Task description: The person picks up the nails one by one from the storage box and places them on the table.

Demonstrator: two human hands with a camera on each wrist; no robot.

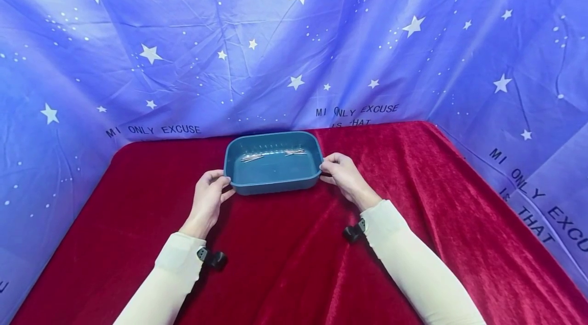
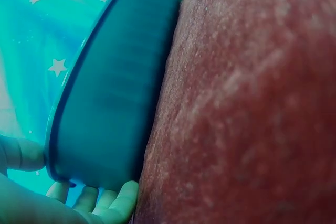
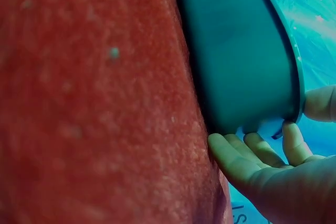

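Observation:
A teal rectangular plastic basin [image 1: 277, 187] with rounded corners stands toward the back of the red cloth. Two small bunches of thin sticks lie on its floor, a left bunch [image 1: 251, 158] and a right bunch [image 1: 295, 152]; their exact kind is too small to tell. My left hand [image 1: 209, 197] pinches the left end by its rim, thumb on top and fingers against the outer wall. At the opposite end, my right hand [image 1: 344, 177] grips the rim likewise. Both wrist views show the basin's side [image 2: 115, 87] close against the cloth; whether it is slightly raised I cannot tell.
Red velvet cloth [image 1: 285, 264] covers the table, with soft wrinkles on the right. Behind and along both sides hangs a blue curtain [image 1: 257, 75] printed with stars and lettering. A small black camera [image 1: 216, 259] sits at the left wrist, another [image 1: 352, 233] at the right.

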